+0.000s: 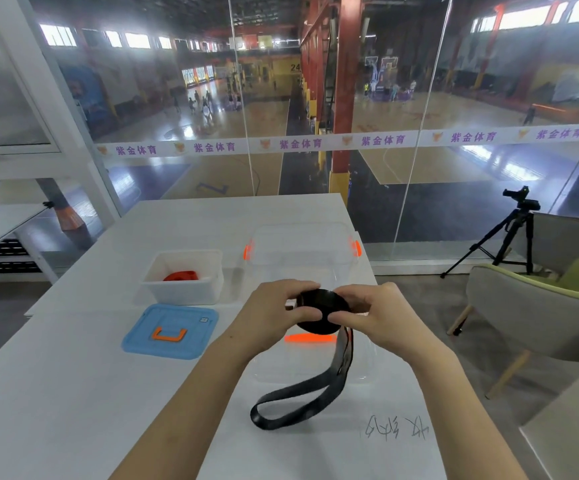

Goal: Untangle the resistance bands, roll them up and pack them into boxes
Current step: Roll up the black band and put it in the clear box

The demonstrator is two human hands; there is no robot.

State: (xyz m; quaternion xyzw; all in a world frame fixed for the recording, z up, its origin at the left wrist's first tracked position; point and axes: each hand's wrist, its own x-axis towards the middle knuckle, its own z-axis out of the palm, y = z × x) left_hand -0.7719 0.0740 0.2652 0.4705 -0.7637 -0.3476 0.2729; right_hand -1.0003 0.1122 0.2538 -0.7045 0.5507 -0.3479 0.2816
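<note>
A black resistance band (pixel 319 311) is partly wound into a flat roll held above the table. My left hand (pixel 274 311) grips the roll from the left with its thumb on the front face. My right hand (pixel 374 315) pinches it from the right. The band's loose tail (pixel 298 400) hangs down and ends in a loop lying on the white table (pixel 73 393). A red rolled band (pixel 181 275) lies inside a small white box (pixel 184 289) at the left. A clear box with orange latches (pixel 302 251) stands behind my hands.
A blue lid with an orange handle (pixel 170 330) lies in front of the white box. A clear lid with an orange handle (pixel 310 338) lies under the hanging tail. A chair (pixel 537 306) and a camera tripod (pixel 513 233) stand to the right. A glass wall runs behind the table.
</note>
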